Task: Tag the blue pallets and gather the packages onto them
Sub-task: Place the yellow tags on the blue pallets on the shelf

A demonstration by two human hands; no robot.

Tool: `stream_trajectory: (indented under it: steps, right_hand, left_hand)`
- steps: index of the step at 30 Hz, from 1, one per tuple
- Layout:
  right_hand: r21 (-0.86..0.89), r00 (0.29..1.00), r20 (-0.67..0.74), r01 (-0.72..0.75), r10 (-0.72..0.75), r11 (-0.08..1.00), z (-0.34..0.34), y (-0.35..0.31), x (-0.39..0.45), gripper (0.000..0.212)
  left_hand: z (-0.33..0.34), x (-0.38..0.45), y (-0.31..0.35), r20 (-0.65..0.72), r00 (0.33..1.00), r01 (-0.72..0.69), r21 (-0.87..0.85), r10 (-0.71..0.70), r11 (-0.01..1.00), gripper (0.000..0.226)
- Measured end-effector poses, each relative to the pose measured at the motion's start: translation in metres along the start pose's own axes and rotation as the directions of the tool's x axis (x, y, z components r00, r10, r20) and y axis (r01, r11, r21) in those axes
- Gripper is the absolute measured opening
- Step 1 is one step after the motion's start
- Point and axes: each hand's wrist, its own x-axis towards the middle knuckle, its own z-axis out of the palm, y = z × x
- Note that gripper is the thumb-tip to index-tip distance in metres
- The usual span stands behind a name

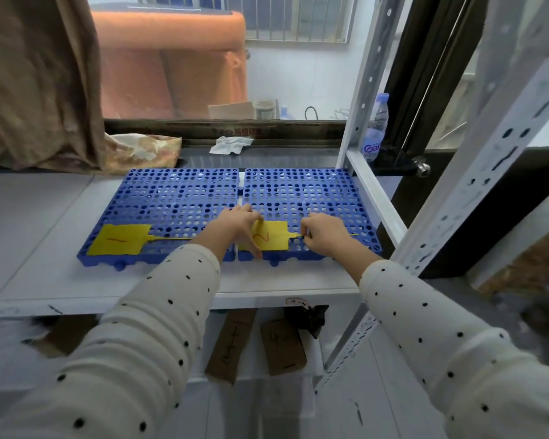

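Note:
Two blue perforated pallets sit side by side on the white shelf, the left pallet (171, 198) and the right pallet (301, 191). A yellow tag marked "1" (121, 239) lies on the left pallet's front corner, its thin strap pointing right. A second yellow tag marked "2" (271, 236) lies at the right pallet's front left. My left hand (238, 226) holds that tag's left part with its fingers. My right hand (325, 234) pinches the tag's yellow strap just right of the tag. No packages show on the pallets.
The white shelf (45, 248) has metal uprights (476, 172) on the right. Behind the pallets lie a crumpled white tissue (230, 144) and a patterned bag (143, 150); a water bottle (375, 128) stands at the back right. Brown cardboard labels (282, 346) hang below.

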Motion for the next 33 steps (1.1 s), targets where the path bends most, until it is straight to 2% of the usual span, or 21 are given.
stream_trajectory:
  steps: [5,9,11,14,18,21,24,28,33]
  right_hand:
    - [0.097,1.000,-0.011,-0.008,0.009,0.995,0.003,0.006,-0.003,0.020]
    - [0.024,1.000,-0.023,-0.014,0.015,1.000,-0.003,0.013,-0.001,0.041]
    - [0.035,0.997,-0.057,-0.045,0.047,0.998,-0.008,0.014,-0.002,0.044]
    - [0.039,0.995,-0.065,-0.073,0.075,0.997,-0.020,0.008,-0.004,0.042]
    - [-0.022,0.993,-0.020,-0.116,0.115,0.993,-0.050,-0.011,-0.007,0.040]
    - [-0.031,0.991,-0.061,-0.118,0.116,0.993,-0.083,-0.027,-0.009,0.050]
    - [-0.084,0.983,-0.160,-0.100,0.086,0.991,-0.116,-0.044,-0.021,0.058]
    - [-0.089,0.968,-0.234,-0.110,0.087,0.990,-0.142,-0.071,-0.055,0.054]
    - [-0.138,0.963,-0.246,-0.151,0.114,0.979,-0.149,-0.107,-0.108,0.059]
  left_hand:
    - [0.003,0.000,0.006,0.000,1.000,0.029,0.038,-0.029,0.999,0.100]
    - [0.000,-0.002,0.008,0.028,0.998,0.047,0.055,-0.049,0.997,0.111]
    - [-0.001,-0.006,0.008,0.024,0.997,0.069,0.020,-0.069,0.997,0.114]
    - [-0.007,-0.016,0.009,-0.027,0.991,0.131,0.000,-0.131,0.991,0.101]
    - [-0.030,-0.032,0.011,-0.088,0.977,0.205,0.102,-0.196,0.974,0.078]
    - [-0.057,-0.043,0.014,-0.210,0.965,0.194,0.183,-0.155,0.964,0.060]
    - [-0.081,-0.066,0.019,-0.352,0.931,0.195,0.253,-0.098,0.947,0.045]
    - [-0.093,-0.114,0.014,-0.407,0.910,0.226,0.311,-0.085,0.923,0.044]
    - [-0.087,-0.173,0.003,-0.406,0.912,0.209,0.330,-0.062,0.920,0.048]
